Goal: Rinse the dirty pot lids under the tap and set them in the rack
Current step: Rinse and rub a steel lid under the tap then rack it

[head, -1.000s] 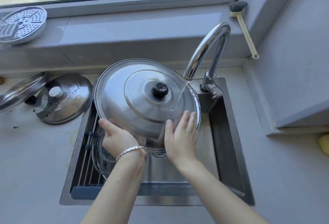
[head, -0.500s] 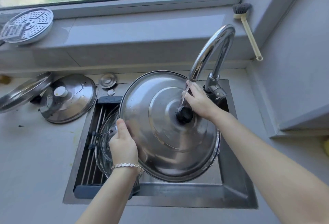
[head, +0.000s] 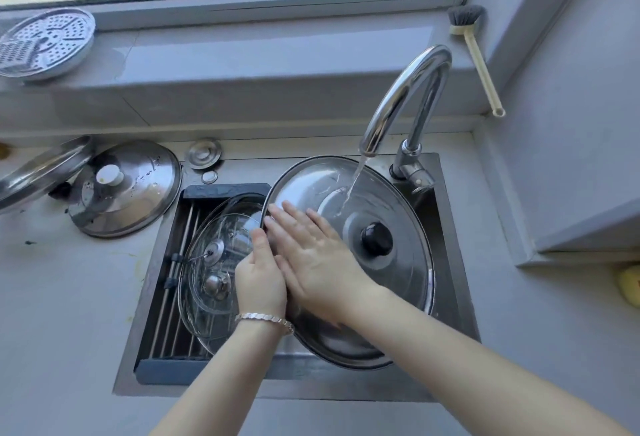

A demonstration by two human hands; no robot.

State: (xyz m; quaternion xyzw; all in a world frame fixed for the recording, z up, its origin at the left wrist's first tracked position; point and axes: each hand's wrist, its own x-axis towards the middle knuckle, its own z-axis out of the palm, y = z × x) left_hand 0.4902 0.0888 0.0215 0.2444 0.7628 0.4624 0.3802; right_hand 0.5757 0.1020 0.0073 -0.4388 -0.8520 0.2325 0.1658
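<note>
Right now the big steel lid (head: 349,259) sits tilted over the sink (head: 446,245), water (head: 351,190) striking its top. Left hand (head: 260,283) grips its left rim; right hand (head: 311,259) lies flat, released, rubbing. Best to turn it slowly so water reaches everywhere.

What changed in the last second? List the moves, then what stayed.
The right hand left the knob and now lies flat on the big steel lid, which moved right under the tap. The left hand still grips its rim. Water still runs; the glass lids stay in the rack.
</note>
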